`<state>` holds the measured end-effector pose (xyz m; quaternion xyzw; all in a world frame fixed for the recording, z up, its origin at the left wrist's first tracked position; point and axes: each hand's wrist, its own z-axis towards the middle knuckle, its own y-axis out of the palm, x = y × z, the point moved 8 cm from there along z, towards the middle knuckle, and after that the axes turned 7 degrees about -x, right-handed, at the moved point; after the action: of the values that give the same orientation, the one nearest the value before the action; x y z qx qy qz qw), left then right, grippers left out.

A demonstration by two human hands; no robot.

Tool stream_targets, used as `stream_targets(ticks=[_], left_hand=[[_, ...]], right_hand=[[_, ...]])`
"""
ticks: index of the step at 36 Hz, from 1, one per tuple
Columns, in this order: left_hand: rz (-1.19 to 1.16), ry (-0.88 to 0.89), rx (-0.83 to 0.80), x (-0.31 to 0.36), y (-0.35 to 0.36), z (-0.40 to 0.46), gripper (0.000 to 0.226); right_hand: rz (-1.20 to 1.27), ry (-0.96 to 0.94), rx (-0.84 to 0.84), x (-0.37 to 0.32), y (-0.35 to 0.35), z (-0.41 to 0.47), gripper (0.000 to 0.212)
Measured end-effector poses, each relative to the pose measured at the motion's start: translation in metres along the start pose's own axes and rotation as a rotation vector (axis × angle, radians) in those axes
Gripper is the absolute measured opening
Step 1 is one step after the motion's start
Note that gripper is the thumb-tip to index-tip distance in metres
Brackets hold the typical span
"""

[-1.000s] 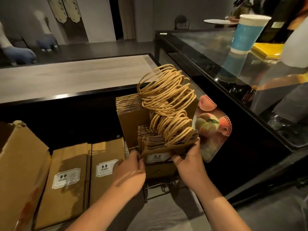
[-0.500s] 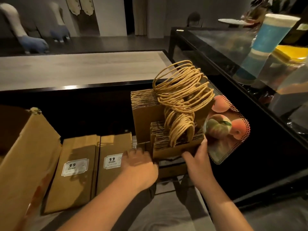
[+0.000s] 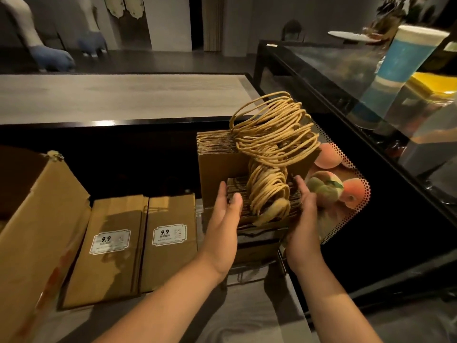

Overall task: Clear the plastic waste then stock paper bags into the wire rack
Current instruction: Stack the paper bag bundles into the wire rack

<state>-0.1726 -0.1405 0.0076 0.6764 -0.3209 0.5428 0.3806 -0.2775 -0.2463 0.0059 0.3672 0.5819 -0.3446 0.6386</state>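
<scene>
at the bottom of the frame two bare forearms reach up and inward. the left hand (image 3: 226, 219) lies with its fingers straight against the left edge of a small bundle of paper bags (image 3: 264, 206), and the right hand (image 3: 305, 214) cups the right edge with its fingers lightly bent; the bundle is pressed between the two palms, not clenched. this bundle sits just right of centre, above the wire rack (image 3: 257, 266), whose dark thin wires show below the hands. whether the bundle rests in the rack or is held just over it cannot be told.

the bags are brown kraft paper, folded flat and packed on edge so their tops form tight ridges. their twisted paper cord handles (image 3: 268, 191) rise in a tan tangle of loops.

directly behind stands a taller bundle of bags (image 3: 220, 164), same brown paper, with a bigger coil of handles (image 3: 274, 137) spilling over the front one.

to the lower left, two flat brown packets (image 3: 138, 243) with white "9.9" labels lie side by side, beside a cardboard box (image 3: 37, 231) at the left edge.

right of the hands a peach-printed sheet (image 3: 346, 191) leans against a dark counter. farther back lies a pale wooden countertop (image 3: 118, 95); at upper right a blue and white cup (image 3: 405, 53) stands on a glass surface.
</scene>
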Motion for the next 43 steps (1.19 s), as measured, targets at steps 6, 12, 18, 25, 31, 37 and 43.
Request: stream_targets(ticks=[6,12,18,25,31,37,43], left_hand=[[0.024,-0.024,-0.009,0.002,-0.002,0.0,0.06],[0.063,0.014,0.007,-0.003,-0.015,-0.01,0.07],[-0.024,0.005,0.092,-0.031,-0.059,-0.031,0.072],[-0.014,-0.083,0.142,-0.048,-0.095,-0.047,0.069],[-0.029,-0.127,0.119,-0.05,-0.125,-0.064,0.057],[0.014,-0.115,-0.112,-0.04,-0.118,-0.073,0.055],[0.126,-0.083,-0.344,-0.032,-0.09,-0.07,0.042]], right_hand=[[-0.049,0.013,0.01,-0.003,0.002,0.004,0.058],[-0.044,0.002,0.144,0.001,-0.016,-0.015,0.046],[0.094,0.045,0.4,0.015,-0.009,-0.068,0.026],[0.106,0.192,0.511,0.038,0.025,-0.082,0.032],[0.103,0.214,0.383,0.043,0.059,-0.084,0.037],[0.087,0.035,0.516,0.022,0.056,-0.07,0.05],[-0.099,-0.115,0.693,-0.002,0.022,-0.054,0.058]])
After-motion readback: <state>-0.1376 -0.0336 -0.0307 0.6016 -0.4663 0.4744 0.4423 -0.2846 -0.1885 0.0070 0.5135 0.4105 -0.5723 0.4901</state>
